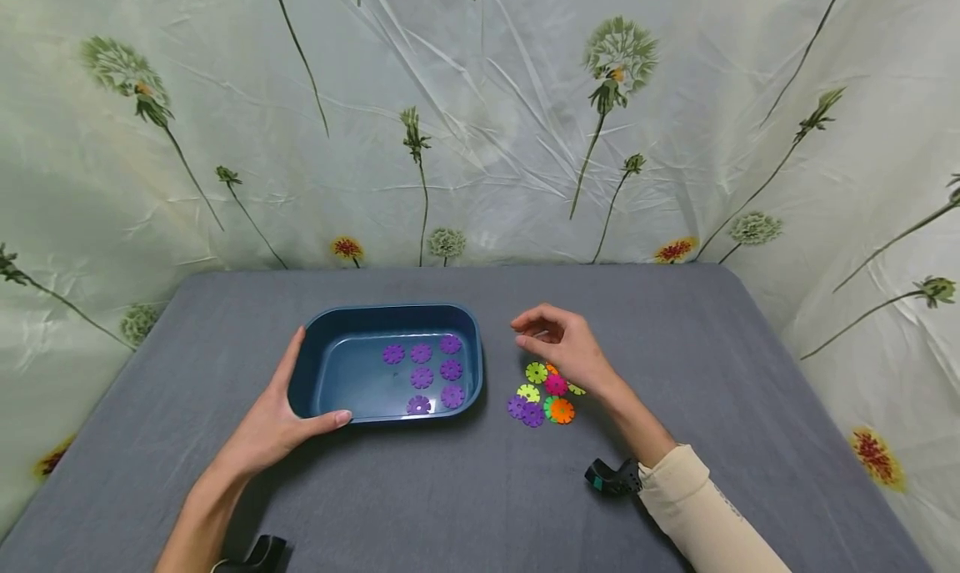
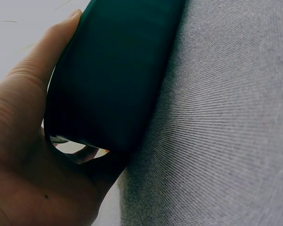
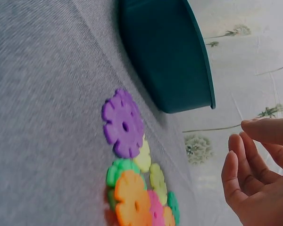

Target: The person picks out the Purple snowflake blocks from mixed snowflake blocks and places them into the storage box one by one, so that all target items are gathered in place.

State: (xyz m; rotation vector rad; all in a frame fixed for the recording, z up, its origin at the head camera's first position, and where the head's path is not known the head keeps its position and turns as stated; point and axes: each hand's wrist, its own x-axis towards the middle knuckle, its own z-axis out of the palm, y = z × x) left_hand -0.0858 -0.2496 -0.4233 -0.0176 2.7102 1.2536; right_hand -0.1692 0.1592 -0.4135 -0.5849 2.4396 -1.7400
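Observation:
My left hand (image 1: 281,423) grips the left end of a dark blue plastic tray (image 1: 318,310), thumb along its front rim and fingers round the end wall. In the left wrist view the tray's side (image 2: 118,61) fills the middle. Several purple notched flower-shaped discs (image 1: 422,378) lie flat in the tray's right half. To the right of the tray, my right hand (image 1: 562,344) hovers with loosely bent fingers and nothing visible between them. Just below it in the head view is a small pile of flower discs: orange (image 1: 562,411), pink (image 1: 556,385), yellow-green, green and purple (image 3: 124,125).
A grey cloth (image 1: 450,498) covers the table. Behind it hangs a pale curtain (image 1: 495,139) printed with dandelions. A black wrist device (image 1: 613,477) is strapped near the right cuff, and another (image 1: 258,552) sits at the left wrist.

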